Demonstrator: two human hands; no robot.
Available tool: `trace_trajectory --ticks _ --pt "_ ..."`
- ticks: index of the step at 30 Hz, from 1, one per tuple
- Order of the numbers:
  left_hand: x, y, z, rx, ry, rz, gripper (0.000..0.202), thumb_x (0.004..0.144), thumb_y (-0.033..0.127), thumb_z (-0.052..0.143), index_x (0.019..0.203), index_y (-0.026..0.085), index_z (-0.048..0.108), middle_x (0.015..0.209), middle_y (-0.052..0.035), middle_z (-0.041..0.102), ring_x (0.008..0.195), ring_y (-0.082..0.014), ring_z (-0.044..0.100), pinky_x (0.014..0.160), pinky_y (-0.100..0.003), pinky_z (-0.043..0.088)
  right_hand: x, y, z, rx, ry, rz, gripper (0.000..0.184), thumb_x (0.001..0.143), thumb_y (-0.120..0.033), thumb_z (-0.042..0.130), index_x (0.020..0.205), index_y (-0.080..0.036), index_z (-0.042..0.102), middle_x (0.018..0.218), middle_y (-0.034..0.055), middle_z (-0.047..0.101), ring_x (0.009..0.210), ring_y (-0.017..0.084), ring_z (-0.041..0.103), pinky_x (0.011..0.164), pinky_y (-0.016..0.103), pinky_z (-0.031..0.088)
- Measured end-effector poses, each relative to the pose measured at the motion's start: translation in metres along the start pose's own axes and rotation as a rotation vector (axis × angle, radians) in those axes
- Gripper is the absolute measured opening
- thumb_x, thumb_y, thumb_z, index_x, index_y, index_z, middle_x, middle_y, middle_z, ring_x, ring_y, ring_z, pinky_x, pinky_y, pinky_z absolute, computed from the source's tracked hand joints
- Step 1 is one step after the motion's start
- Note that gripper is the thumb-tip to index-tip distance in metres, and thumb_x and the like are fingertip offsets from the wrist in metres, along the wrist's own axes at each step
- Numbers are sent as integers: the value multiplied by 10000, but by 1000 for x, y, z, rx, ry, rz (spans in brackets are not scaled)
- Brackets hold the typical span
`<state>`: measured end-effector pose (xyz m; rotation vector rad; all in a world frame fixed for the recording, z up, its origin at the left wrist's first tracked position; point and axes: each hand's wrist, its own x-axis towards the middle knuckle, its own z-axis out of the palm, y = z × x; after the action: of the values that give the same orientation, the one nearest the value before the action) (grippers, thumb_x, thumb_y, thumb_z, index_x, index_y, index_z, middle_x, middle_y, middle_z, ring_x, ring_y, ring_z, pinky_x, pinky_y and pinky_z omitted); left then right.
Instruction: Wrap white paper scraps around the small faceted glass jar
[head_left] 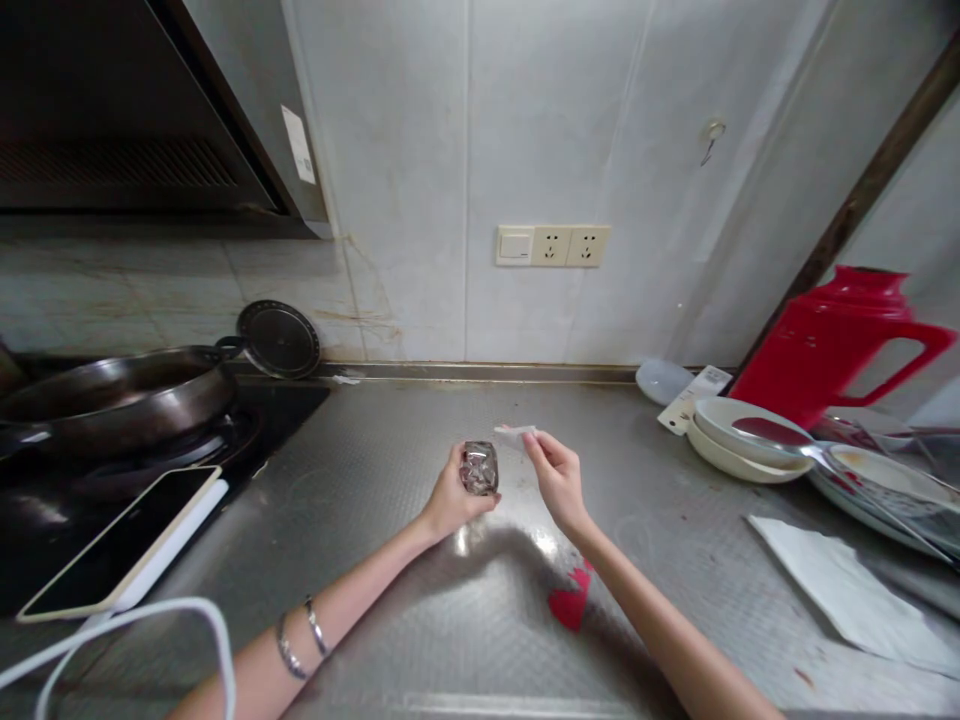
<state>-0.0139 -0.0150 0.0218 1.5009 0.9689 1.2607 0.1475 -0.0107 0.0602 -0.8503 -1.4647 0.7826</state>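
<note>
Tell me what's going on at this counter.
A person is working over the metal counter with both hands. The left hand holds a small, dark, see-through glass-like object. The right hand pinches a thin white scrap close beside it; whether the two touch is hard to tell. A pan sits on the stove to the left, and a red flask stands behind dishes on the right.

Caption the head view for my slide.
Left hand holding a small glass object, right hand pinching a thin white scrap, over a metal counter.
</note>
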Motion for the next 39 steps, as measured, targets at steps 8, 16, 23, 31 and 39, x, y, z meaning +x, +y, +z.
trace_trajectory --ticks 8,16,23,31,39 --pt "-13 2 11 -10 -137 -4 731 564 181 785 1198 170 422 964 -35 601 799 -151 587 709 -252 451 -3 13 0 -140 -284 -61 385 935 -442 422 1049 -193 692 1006 67 724 814 209 669 730 306 516" --pt "-3 -5 10 -88 -79 0 508 578 220 772 1007 143 511 956 -66 639 841 -192 614 746 -295 467 -9 0 4 -167 -463 -328 342 966 -350 366 1133 -258 650 1148 41 678 1108 217 611 1100 458 330" --pt "-1 -8 4 -18 -50 -53 592 558 208 788 1069 148 494 938 -49 633 803 -164 605 725 -277 464 -12 3 6 -161 -207 -250 312 955 -358 401 1040 -262 686 1040 23 722 1150 250 583 1074 478 364" --pt "-11 7 9 -29 -134 -24 693 577 230 783 1196 153 480 938 -29 602 771 -141 575 699 -242 447 -2 16 -2 -259 -242 -195 317 941 -383 419 1062 -257 684 1080 43 706 1165 276 566 970 452 470" --pt "-7 12 10 -105 -95 -38 610 576 258 787 1122 130 546 948 -49 643 829 -171 599 753 -268 451 -5 3 -1 -173 -325 -350 310 962 -323 391 1107 -249 655 1114 49 694 1092 217 624 1079 464 373"
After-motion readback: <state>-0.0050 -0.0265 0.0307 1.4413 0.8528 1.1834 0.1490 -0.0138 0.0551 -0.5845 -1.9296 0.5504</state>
